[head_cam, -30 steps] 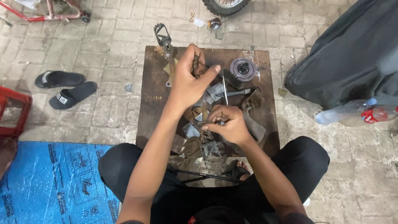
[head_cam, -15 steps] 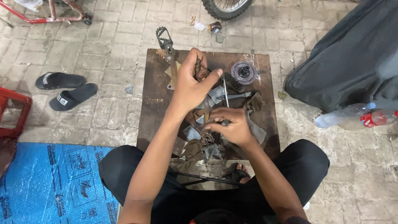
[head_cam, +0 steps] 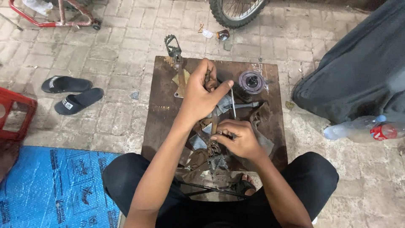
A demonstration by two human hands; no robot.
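A greasy metal part (head_cam: 215, 122) lies mid-board on the rusty metal plate (head_cam: 162, 105), and the left hand (head_cam: 200, 95) is clamped around its upper end, thumb stretched right. Just below, the right hand (head_cam: 238, 137) pinches a thin rod (head_cam: 233, 103), fingers curled tight. A round black spool (head_cam: 251, 81) sits near the plate's far corner; black sandals (head_cam: 71, 95) lie well left.

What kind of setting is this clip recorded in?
Most likely an informal outdoor motorcycle or bike repair spot. A spoked wheel stands on the brick paving, and greasy metal parts lie on a rusty work board where the left hand and right hand work.
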